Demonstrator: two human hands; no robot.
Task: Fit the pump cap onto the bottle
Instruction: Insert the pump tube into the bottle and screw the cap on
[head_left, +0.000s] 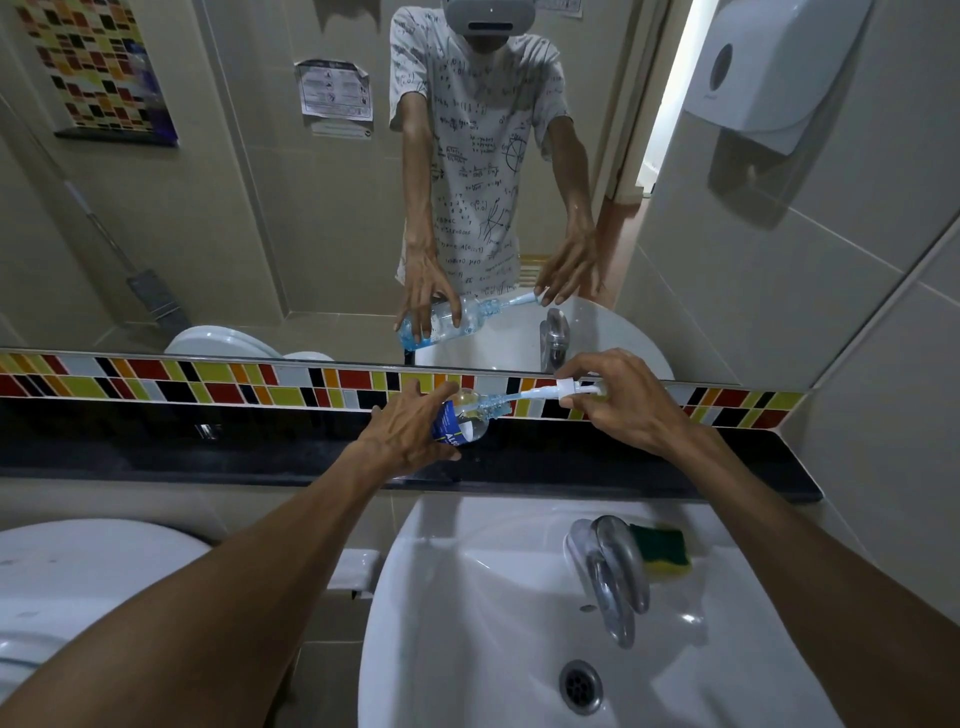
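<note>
Black stone shelf (156, 457) under a strip of coloured tiles (208, 382) and a wall mirror (260, 208) is the setting, with a white sink (467, 597) below it. Over that shelf the bottle (462, 418), clear with a blue label, is tipped well over on its side, neck pointing to the right, and the left hand (405, 431) is wrapped around its body, holding it off the shelf. To its right the pump cap (569, 389) is pinched by its white head in the fingers of the right hand (623, 405); its dip tube (524, 397) runs leftward and its far end already sits inside the bottle's neck, while the collar is well apart from the mouth. Judging from this, the step in hand is the insertion: tube started, cap not yet seated. The next move calls for sliding the cap along the tube's line until the collar meets the neck, keeping the two axes matched so the tube does not bend, then turning the collar to lock it; righting the bottle first would probably help, as some liquid lies inside. Further out, a chrome tap (608, 571) stands on the sink rim with a green and yellow sponge (662, 553) just beside it, and a paper dispenser (769, 67) hangs on the right wall.
</note>
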